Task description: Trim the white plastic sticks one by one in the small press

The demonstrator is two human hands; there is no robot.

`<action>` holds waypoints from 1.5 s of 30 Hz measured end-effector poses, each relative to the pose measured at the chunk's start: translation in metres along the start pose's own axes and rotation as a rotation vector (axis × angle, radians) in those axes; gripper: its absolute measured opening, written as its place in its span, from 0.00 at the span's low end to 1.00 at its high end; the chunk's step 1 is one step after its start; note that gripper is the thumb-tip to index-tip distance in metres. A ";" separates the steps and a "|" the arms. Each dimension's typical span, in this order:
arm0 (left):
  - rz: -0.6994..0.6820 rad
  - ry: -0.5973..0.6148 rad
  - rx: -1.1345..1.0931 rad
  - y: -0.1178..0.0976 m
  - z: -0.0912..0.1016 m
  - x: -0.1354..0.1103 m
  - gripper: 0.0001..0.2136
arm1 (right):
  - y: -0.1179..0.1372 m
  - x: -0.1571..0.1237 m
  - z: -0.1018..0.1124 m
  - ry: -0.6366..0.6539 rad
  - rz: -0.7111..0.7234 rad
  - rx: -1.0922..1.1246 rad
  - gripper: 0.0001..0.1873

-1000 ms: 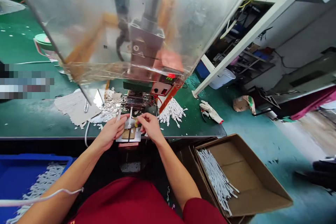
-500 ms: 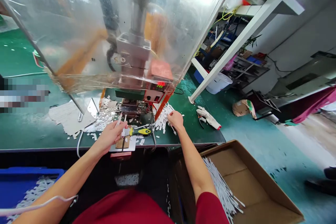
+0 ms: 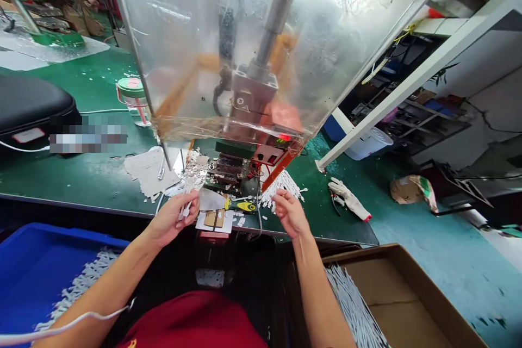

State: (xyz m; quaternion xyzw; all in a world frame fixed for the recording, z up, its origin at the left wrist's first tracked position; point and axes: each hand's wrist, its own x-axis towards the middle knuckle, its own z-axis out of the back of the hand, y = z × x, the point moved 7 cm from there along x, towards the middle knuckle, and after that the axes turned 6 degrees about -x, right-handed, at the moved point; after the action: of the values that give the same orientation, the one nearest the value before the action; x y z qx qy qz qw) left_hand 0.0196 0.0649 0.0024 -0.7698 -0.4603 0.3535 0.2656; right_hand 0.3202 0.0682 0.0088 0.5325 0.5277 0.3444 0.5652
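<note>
My left hand (image 3: 176, 216) is closed around small white strips (image 3: 186, 211), left of a scraper (image 3: 240, 205) with a yellow and black handle. The scraper's wide blade lies beside my fingers. My right hand (image 3: 290, 213) hovers at the near edge of a pile of white strips (image 3: 281, 185). Its fingers are curled together, and whatever they may pinch is too small to make out. Between and beyond my hands stands a press (image 3: 230, 166) with a dark metal die, behind a cloudy plastic shield (image 3: 212, 54). White scraps (image 3: 196, 171) surround the die.
A blue bin (image 3: 28, 250) with white pieces stands at lower left. A cardboard box (image 3: 408, 277) with long white strips is at lower right. A glove (image 3: 349, 199) and dark-handled pliers (image 3: 335, 202) lie on the green table (image 3: 81, 179). A lidded jar (image 3: 135, 99) stands at left.
My view has swung to the left. My left hand has moved down and turned, showing the strips in its fingers. My right hand has drawn back from the strip pile.
</note>
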 end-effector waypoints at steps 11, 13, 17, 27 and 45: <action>0.028 0.079 -0.218 0.006 0.006 -0.002 0.09 | -0.036 -0.014 -0.144 0.226 -0.076 0.047 0.18; 0.036 0.069 -0.230 0.008 0.011 -0.001 0.12 | -0.037 -0.011 -0.150 0.213 -0.077 0.041 0.17; 0.038 0.066 -0.232 0.012 0.016 0.000 0.15 | -0.038 -0.008 -0.153 0.188 -0.074 0.035 0.16; 0.046 0.047 -0.179 0.019 0.011 0.004 0.20 | -0.039 -0.005 -0.154 0.180 -0.082 0.059 0.16; 0.014 -0.053 0.161 0.024 -0.021 0.028 0.24 | -0.032 -0.005 -0.100 0.175 0.075 -0.282 0.16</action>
State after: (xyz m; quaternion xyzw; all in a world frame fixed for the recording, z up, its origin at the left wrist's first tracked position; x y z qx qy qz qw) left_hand 0.0583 0.0772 -0.0107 -0.7396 -0.4320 0.4116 0.3116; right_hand 0.2176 0.0814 -0.0086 0.4352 0.5009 0.4808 0.5731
